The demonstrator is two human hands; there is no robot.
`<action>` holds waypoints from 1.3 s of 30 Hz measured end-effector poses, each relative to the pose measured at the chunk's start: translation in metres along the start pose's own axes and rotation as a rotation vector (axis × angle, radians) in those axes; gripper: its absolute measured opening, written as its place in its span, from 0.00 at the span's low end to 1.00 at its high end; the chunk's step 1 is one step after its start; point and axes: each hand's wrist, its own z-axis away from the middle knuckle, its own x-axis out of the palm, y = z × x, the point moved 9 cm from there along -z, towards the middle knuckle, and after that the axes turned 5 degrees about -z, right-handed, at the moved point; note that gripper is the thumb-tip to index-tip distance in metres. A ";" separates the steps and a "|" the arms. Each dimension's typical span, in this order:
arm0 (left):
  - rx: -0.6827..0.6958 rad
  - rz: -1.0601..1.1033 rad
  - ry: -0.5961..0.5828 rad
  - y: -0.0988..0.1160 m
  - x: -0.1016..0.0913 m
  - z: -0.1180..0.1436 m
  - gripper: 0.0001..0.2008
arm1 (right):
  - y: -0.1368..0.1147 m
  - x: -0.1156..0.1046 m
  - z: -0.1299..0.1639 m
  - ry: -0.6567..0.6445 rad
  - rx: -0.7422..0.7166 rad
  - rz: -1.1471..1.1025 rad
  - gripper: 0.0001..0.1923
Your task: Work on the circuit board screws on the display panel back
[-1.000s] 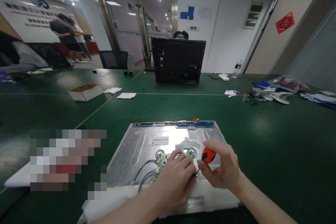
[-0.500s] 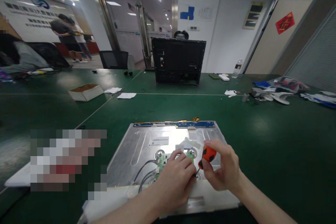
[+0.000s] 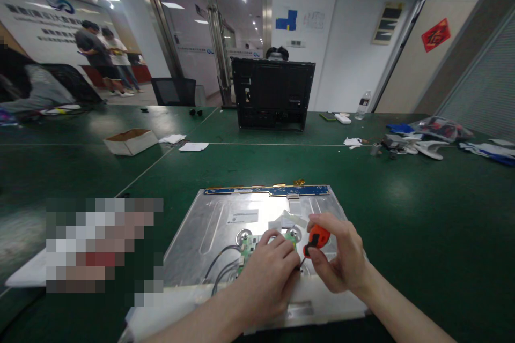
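Note:
My right hand [image 3: 340,252] grips a short screwdriver [image 3: 317,240] with an orange and black handle between thumb and fingers. Its dark shaft slants down to the left, ending beside my left hand [image 3: 271,268]. That hand rests with bent fingers over a green circuit board [image 3: 250,243], holding it against a metal display panel [image 3: 209,214]; the thumb tip and the exact spot under the screwdriver tip are hidden. Dark cables [image 3: 219,255] run from the board's left side. A blue circuit strip [image 3: 249,191] lies along the panel's far edge.
Beyond the panel, a black monitor housing [image 3: 276,94] stands upright on the green table [image 3: 225,163]. At the left are a small open box [image 3: 132,142] and papers [image 3: 193,147]. Bags and loose parts [image 3: 402,142] lie at the right, near a bottle [image 3: 362,105]. People stand in the background.
The screwdriver handle has turned in my right hand, showing a different black patch, and that hand has shifted slightly left. My left hand stays in place on the board.

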 end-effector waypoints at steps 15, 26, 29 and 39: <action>-0.008 -0.041 -0.021 0.000 0.000 0.000 0.05 | -0.004 -0.003 -0.001 0.051 -0.031 0.069 0.20; -0.007 -0.017 -0.015 0.000 0.000 -0.001 0.05 | -0.002 0.000 -0.002 0.003 -0.021 0.000 0.20; 0.001 -0.033 -0.030 0.000 0.002 0.000 0.04 | -0.002 0.000 -0.002 -0.008 -0.022 -0.061 0.23; -0.005 -0.005 -0.026 0.000 0.000 -0.001 0.05 | -0.002 -0.002 -0.001 0.036 -0.020 0.037 0.22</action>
